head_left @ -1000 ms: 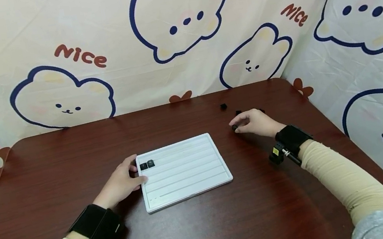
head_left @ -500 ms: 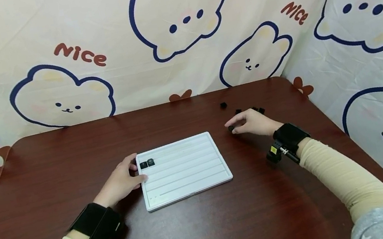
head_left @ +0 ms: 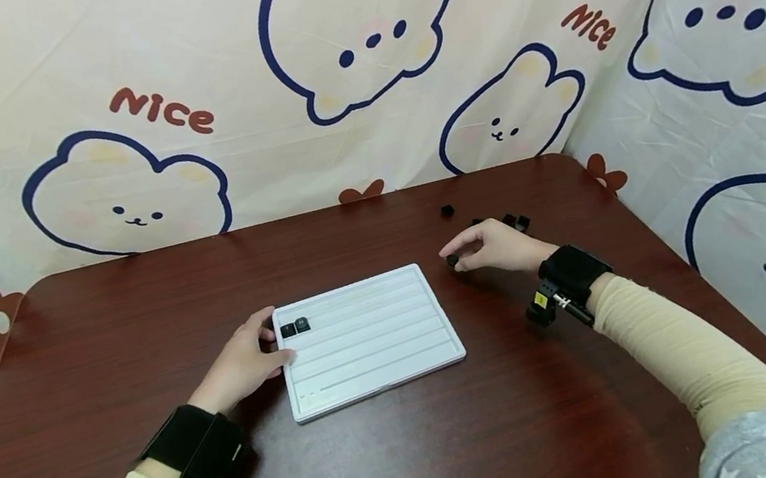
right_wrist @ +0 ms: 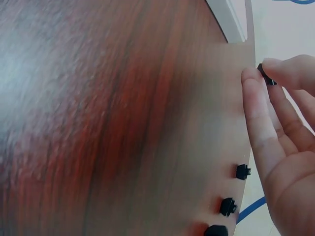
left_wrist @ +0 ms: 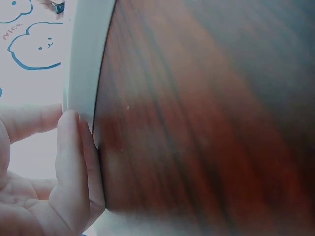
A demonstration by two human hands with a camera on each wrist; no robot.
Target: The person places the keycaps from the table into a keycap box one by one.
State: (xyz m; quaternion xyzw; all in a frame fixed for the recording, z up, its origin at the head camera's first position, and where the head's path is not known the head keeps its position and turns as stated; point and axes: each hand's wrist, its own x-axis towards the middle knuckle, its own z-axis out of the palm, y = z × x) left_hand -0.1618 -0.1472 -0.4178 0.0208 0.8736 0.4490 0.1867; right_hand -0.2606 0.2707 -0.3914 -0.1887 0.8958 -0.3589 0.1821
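The dark reddish-brown wood-grain table has rounded far corners and a glossy patch of reflected light at the near side. A pale cloth backdrop stands behind it and along its right side, printed with blue-outlined cartoon heads, brown flowers and the word "Nice" in two places. The white board lies near the middle of the table, slightly rotated, its ridges running lengthwise. Two black caps sit side by side on the board, near its far left corner. A single black piece lies near the table's far edge; a cluster of black pieces lies to its right, partly hidden behind the right hand. The left hand grips the left edge of the board, thumb on the near part of the rim, fingers clamped along the edge. The right hand is positioned to the right of the board, apart from it, its fingers pinching a small black piece against the thumb. Each wrist carries a black strap; cream sleeves cover both forearms, with grey fabric above the right one.
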